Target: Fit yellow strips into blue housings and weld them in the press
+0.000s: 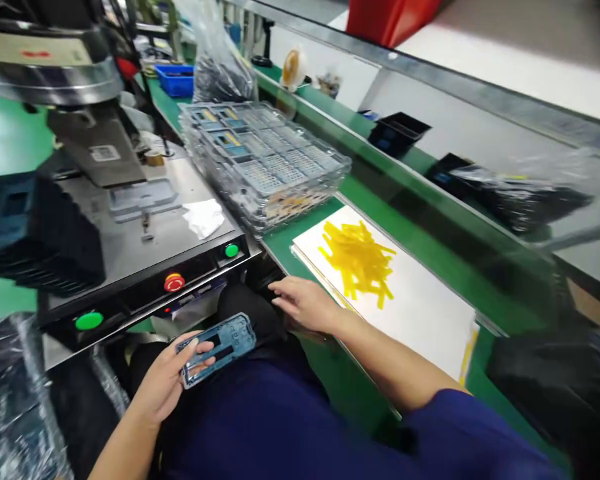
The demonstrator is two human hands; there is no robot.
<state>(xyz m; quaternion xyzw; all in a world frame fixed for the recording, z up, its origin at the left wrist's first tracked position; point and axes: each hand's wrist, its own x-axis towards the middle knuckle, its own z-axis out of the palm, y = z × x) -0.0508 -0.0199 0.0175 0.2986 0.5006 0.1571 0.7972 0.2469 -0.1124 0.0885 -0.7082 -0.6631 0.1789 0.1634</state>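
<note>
My left hand [167,377] is closed around one end of a blue-grey plastic housing [237,337], a flat shell with rectangular cutouts. It is held above my lap, and fingers show through the openings. My right hand [303,303] hovers by the edge of the green bench, its fingers stretched forward and nothing seen in them. Right of that hand, a heap of yellow strips [357,257] lies on a stack of white sheets [420,307]. In front stands a machine with a metal bed [125,250], carrying a grey fixture [145,198] and a crumpled white tissue [203,218].
Clear plastic trays [280,157] are stacked beyond the machine, some cells holding parts. Dark housings [35,227] stand piled at left. The machine front has green buttons [89,321] and a red emergency stop [175,283]. Black bins [397,132] sit along the back.
</note>
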